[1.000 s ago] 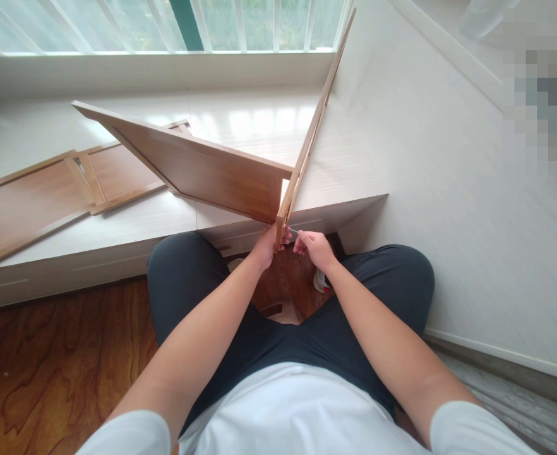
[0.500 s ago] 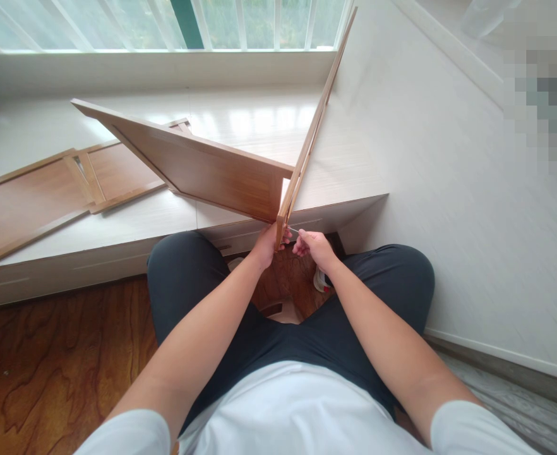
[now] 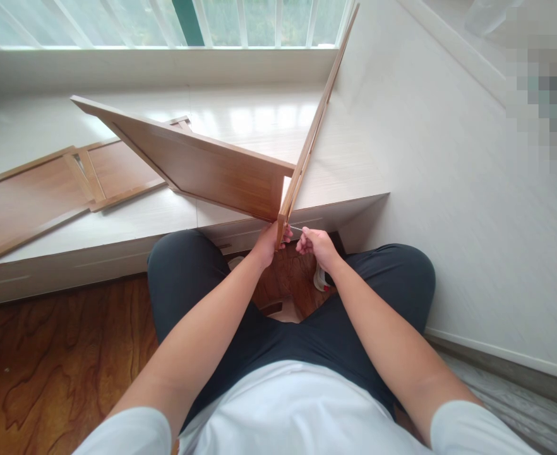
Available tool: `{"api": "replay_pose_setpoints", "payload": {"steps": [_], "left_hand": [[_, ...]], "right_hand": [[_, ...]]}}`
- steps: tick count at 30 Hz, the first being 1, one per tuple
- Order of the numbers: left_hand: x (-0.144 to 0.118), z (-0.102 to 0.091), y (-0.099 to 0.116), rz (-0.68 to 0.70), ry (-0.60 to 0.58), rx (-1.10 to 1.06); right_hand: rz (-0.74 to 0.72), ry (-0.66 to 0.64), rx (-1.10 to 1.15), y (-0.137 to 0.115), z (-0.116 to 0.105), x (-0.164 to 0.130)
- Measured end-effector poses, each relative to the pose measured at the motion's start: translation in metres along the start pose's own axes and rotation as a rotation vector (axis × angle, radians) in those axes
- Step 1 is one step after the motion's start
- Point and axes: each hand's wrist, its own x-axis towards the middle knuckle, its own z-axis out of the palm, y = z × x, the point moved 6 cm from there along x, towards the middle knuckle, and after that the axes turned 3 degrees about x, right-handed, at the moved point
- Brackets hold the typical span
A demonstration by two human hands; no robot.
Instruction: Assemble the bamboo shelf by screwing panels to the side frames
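Two brown wooden panels meet at an angle in front of me. One broad wooden panel [image 3: 203,167] tilts off to the left; the other, a narrow-looking upright panel [image 3: 314,133], is seen nearly edge-on and reaches toward the window. My left hand [image 3: 271,243] is closed around the near lower end of the edge-on panel, with fingertips showing on its right side. Just right of it, my right hand [image 3: 317,245] pinches a thin metal rod [image 3: 296,229], perhaps an Allen key. The rod points left at the panel's edge; its tip is hidden.
Flat on the pale ledge [image 3: 240,120] at left lie more framed wooden panels [image 3: 27,196]. A barred window [image 3: 259,25] runs behind the ledge. A pale wall [image 3: 453,189] stands close on my right. Dark wood flooring [image 3: 60,354] shows below, and a shoe [image 3: 321,278] between my knees.
My right hand has shifted slightly to the right, away from the panel, and more of the thin rod shows. My left hand and the panels stay nearly in place.
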Motion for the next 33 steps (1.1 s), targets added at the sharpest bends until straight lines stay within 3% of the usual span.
{"api": "replay_pose_setpoints", "payload": {"steps": [18, 33], "left_hand": [[-0.008, 0.009, 0.008, 0.020, 0.001, -0.047], [-0.001, 0.015, 0.002, 0.074, -0.010, 0.028]], "right_hand": [[-0.195, 0.039, -0.078, -0.012, -0.009, -0.005], [-0.421, 0.040, -0.343, -0.010, -0.015, 0.004]]}}
